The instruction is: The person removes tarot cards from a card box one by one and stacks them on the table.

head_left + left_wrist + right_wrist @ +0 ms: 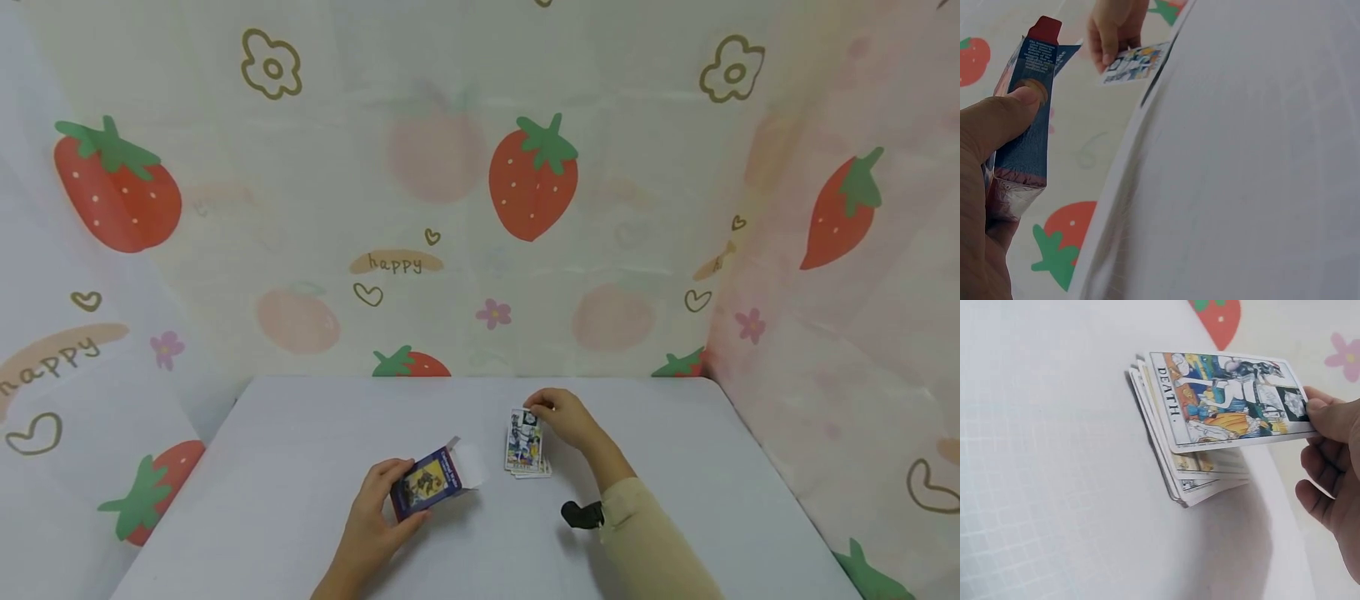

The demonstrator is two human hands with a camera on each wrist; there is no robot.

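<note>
My left hand (377, 517) grips a dark blue tarot card box (426, 483) with a yellow picture on its front. In the left wrist view the thumb presses the box's printed side (1032, 140), and a red flap (1045, 30) stands up at the far end. The right hand (567, 417) pinches one end of a tarot card (1235, 403) lettered DEATH between thumb and fingers. Under that card lies an uneven stack of cards (1200, 495), mostly covered by it. The card's held end is raised off the stack.
A white-covered table (300, 433) lies beneath both hands. Behind it hangs a cloth printed with strawberries (534, 179), and similar cloth is at both sides. A black strap-like piece (582, 515) sticks out at the right wrist beside the pale sleeve (652, 542).
</note>
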